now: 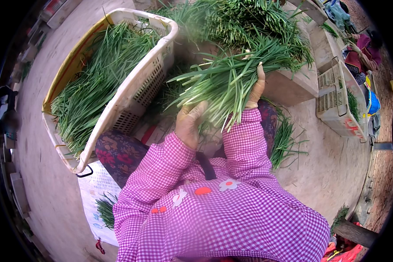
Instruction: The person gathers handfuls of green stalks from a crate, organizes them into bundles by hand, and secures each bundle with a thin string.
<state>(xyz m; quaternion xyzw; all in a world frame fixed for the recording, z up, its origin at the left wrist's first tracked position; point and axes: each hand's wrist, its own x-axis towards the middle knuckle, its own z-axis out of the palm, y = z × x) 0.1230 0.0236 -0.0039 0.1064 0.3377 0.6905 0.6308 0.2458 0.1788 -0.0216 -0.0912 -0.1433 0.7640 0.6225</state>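
Note:
A loose bunch of garlic chives (229,78) lies across both hands in front of me, its pale stem ends fanned toward the lower left. My left hand (190,122) is at the stem ends, its thumb and fingers against them. My right hand (257,85) is closed around the leafy side, fingertips showing above the bunch. Left of the hands stands a white plastic crate (118,111) filled with long green chives (98,85). Beyond the hands, a large pile of chives (235,23) rests on a low block (291,82).
Loose chives (283,140) lie on the concrete floor beside my right knee. A white woven sack (91,199) with a small bunch is at lower left. At the right stand another plastic crate (334,95) and, farther off, a person in purple (368,52).

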